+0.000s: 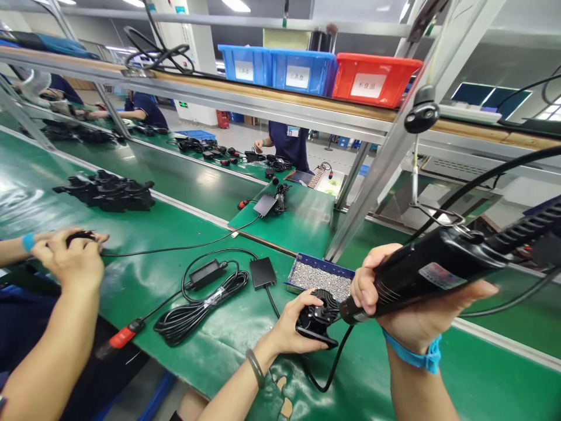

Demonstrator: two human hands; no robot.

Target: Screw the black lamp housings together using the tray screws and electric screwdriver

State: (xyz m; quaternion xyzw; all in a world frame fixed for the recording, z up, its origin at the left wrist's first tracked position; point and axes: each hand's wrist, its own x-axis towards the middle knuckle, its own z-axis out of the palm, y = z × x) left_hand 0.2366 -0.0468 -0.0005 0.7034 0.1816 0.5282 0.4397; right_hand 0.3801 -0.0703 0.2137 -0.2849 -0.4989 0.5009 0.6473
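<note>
My right hand is wrapped round a black electric screwdriver, which hangs from a wire hook and points left. My left hand grips a small black ribbed device with a flat bracket and holds it against the green bench. The screwdriver's tip meets the device's right side; the exact contact point is too small to make out. A black cable loops below the device. Just behind it stands a blue tray full of small silver screws. A flat black box on a cable lies left of the tray.
A coiled black cable with an orange-red connector lies left of my hands. A co-worker's hands hold a black part at the left. Black brackets are piled behind. A metal post and a shelf with bins stand ahead.
</note>
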